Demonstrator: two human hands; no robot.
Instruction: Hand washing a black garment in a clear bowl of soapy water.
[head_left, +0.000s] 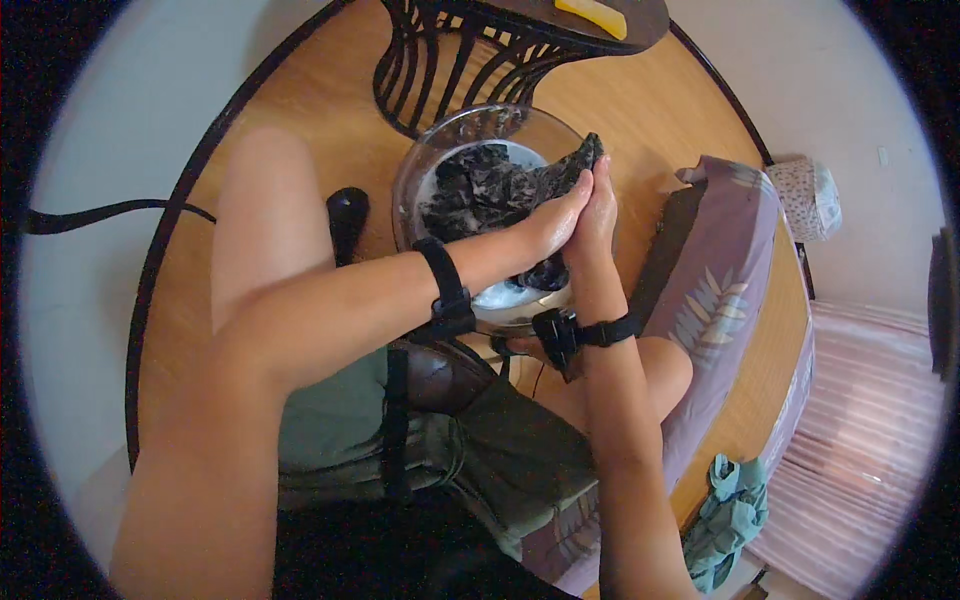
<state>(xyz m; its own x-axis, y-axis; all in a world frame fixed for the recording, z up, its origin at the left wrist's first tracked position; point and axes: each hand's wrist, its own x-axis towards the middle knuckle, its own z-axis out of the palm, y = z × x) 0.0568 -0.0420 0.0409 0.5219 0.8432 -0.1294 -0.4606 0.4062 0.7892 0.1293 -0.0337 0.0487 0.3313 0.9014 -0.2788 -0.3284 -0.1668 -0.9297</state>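
Observation:
Both palms are pressed together over the right side of a clear round basin (480, 122). Between my left hand (556, 221) and my right hand (598, 214) is a bunched part of a wet, dark patterned cloth (480, 184). One end of it sticks up past my fingertips. The rest of the cloth lies crumpled in the basin, in whitish, sudsy water (499, 295). My hands look wet. Each wrist wears a black strap, and my forearms hide part of the basin's near side.
A dark slatted stool (450, 71) stands beyond the basin, with a yellow bar-shaped object (592, 16) on top. A dark rounded object (347, 214) is left of the basin. Purple leaf-print fabric (720, 300) runs along the right. A teal cloth (726, 525) lies at lower right.

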